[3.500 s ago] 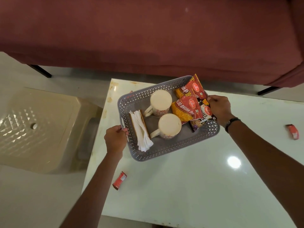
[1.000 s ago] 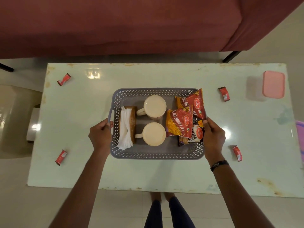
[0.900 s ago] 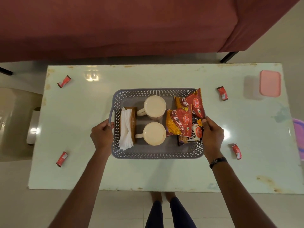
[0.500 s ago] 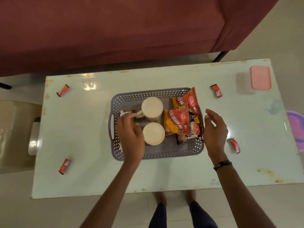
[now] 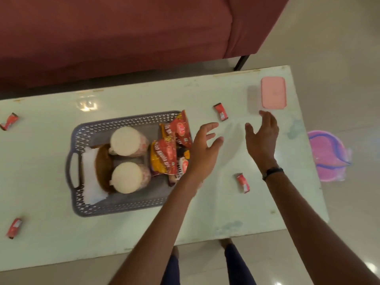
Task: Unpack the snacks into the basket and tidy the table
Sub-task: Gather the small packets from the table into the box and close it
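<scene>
A grey perforated basket [image 5: 121, 204] rests on the pale table [image 5: 205, 212]. Inside are two lidded cream mugs [image 5: 127, 141], a napkin holder with white napkins [image 5: 90, 173] and several red snack packets [image 5: 164, 159] at its right end. My left hand [image 5: 203, 149] hovers open over the basket's right edge, covering part of the packets. My right hand [image 5: 262, 138] is open above the bare table farther right, just below a pink lidded box [image 5: 273, 95]. Small red wrappers lie loose: one [image 5: 221, 111] near my fingers, one [image 5: 243, 183] by my right wrist.
Two more red wrappers [image 5: 9, 121] [image 5: 14, 228] lie at the table's left end. A dark red sofa [image 5: 123, 38] runs along the far side. A pink and purple bin [image 5: 327, 155] sits on the floor past the right edge. My legs stand at the near edge.
Both hands have let go of the basket. My left hand moved from the mugs across to the basket's right edge; my right hand moved right and away, toward the pink box.
</scene>
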### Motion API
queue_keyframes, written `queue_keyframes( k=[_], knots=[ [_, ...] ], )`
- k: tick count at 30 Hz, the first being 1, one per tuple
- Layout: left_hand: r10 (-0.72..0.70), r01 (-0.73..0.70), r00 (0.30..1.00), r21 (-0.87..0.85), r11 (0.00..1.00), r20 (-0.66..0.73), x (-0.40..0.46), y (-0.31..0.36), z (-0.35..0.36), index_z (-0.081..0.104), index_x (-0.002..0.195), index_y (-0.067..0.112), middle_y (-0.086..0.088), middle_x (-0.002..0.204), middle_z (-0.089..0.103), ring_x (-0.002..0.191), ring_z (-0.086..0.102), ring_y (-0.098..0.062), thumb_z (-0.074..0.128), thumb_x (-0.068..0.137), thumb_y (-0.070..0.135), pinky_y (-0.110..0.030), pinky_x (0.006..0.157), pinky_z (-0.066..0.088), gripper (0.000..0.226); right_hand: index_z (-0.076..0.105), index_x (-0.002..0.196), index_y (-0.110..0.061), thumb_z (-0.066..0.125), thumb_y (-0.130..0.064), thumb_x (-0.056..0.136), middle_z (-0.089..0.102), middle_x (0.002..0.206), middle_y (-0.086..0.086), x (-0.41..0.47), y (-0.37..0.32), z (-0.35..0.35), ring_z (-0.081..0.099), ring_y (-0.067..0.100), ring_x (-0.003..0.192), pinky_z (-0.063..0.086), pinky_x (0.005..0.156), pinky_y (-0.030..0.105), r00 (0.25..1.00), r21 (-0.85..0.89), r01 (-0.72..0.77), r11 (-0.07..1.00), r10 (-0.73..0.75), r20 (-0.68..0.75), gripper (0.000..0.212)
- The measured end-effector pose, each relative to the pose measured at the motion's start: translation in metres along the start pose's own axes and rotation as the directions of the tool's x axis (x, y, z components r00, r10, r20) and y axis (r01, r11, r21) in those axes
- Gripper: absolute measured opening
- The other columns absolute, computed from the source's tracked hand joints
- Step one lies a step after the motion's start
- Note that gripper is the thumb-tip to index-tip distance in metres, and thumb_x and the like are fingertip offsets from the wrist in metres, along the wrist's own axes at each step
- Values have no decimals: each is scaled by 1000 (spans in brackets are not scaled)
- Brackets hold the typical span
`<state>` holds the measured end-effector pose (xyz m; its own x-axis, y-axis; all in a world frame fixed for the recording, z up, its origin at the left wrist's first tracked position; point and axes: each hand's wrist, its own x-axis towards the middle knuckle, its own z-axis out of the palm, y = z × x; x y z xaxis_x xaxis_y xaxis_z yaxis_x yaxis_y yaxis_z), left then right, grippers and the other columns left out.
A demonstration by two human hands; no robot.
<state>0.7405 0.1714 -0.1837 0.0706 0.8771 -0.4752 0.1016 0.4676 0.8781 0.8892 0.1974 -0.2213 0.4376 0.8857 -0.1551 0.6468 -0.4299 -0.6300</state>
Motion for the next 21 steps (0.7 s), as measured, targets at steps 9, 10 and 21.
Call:
queue_keyframes(
  k=[9,10,21],
  knots=[
    [-92,94,996,-200,975,19,31,-9,40,49,129,19,8,136,49,106,53,2,49,95,14,-24,94,46,34,18,150,-18,50,-38,93,5,159,19,102,9,-5,6,44,144,15,117,51,991,-329,136,935,-122,63,68],
    [-126,125,992,-191,974,4,43,-14,63,50,129,18,7,135,49,102,53,6,49,95,14,-23,94,47,33,20,149,-19,49,-37,94,7,159,18,123,26,-4,9,43,144,19,117,51,989,-330,135,934,-105,107,65],
    [-311,289,948,-241,926,-59,44,-45,87,51,125,18,0,134,54,120,53,-12,49,96,16,-30,96,48,29,48,136,-21,62,-29,86,32,152,16,32,69,-3,37,38,131,49,99,44,924,-296,367,882,-310,222,53]
  ],
)
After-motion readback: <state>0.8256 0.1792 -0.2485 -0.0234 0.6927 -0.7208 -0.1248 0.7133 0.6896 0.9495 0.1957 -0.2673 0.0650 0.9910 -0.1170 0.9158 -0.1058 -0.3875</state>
